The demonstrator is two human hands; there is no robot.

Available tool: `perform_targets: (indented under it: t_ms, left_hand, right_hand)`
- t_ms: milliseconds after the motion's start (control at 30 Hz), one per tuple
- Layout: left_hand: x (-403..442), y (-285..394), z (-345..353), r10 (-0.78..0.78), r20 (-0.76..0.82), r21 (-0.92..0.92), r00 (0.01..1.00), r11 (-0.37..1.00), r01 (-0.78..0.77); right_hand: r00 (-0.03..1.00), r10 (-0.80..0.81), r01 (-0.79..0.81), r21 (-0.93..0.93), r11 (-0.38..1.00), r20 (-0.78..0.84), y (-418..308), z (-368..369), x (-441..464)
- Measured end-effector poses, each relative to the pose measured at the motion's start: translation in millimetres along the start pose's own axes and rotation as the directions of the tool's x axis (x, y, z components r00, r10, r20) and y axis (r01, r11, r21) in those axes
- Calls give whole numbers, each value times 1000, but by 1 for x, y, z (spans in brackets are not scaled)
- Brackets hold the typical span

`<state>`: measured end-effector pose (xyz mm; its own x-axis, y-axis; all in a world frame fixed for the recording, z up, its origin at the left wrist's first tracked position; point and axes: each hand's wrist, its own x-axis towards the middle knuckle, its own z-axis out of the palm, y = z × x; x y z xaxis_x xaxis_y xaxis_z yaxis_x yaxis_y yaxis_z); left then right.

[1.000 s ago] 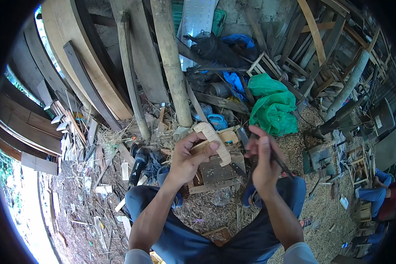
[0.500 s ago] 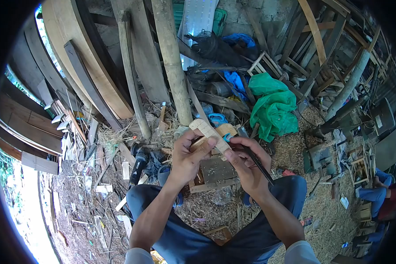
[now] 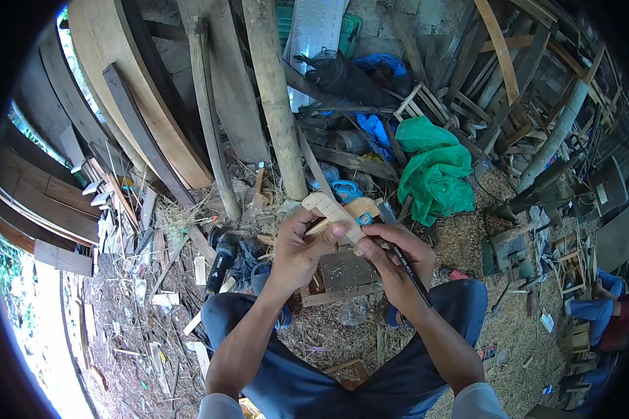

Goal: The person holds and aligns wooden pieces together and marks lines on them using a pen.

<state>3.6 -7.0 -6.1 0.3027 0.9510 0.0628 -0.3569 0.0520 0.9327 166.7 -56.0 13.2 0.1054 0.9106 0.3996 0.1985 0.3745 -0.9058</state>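
My left hand [image 3: 300, 244] is closed round a short pale wooden piece [image 3: 328, 211] with a rounded end and faint cross marks along its face. My right hand [image 3: 398, 262] pinches the lower end of that piece between thumb and fingers. A slim black pencil-like stick [image 3: 414, 277] also lies in my right hand, its rear end slanting down toward the wrist; its tip is hidden. Behind the marked piece shows another light wooden part [image 3: 361, 207], with a small blue round patch [image 3: 364, 219] by my right fingertips.
Below my hands stands a low wooden box [image 3: 347, 272] between my knees. A black power tool [image 3: 220, 262] lies left, among shavings and offcuts. Ahead are a bamboo post [image 3: 272, 98], leaning planks [image 3: 143, 91] and a green plastic sheet [image 3: 437, 171]. Another person [image 3: 611, 307] sits far right.
The black stick has turned slightly in my right hand, and the right fingers have shifted a little. The wooden piece stays in nearly the same place.
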Motion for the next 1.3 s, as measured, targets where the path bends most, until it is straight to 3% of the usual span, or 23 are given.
perform_targets:
  t_ms: [333,667,867,1167,1300]
  left_hand:
    - [0,1,1,-5,-11,-4,1000,1000,5]
    - [0,1,2,10,-32,1,999,1000,-10]
    - [0,2,1,16,-2,-17,1000,1000,-16]
    - [0,5,2,20,2,15,1000,1000,-20]
    - [-1,5,4,16,-27,15,1000,1000,-16]
  right_hand:
    - [999,53,-53,46,998,7,-4,1,-1]
    - [1000,-6,6,25,1000,-8,-1,1,-1]
    - [998,65,-66,15,998,23,-3,1,-1]
    - [1000,-17,17,2,1000,8,0,1,0]
    - [999,35,-35,30,999,0,-5,2,-1]
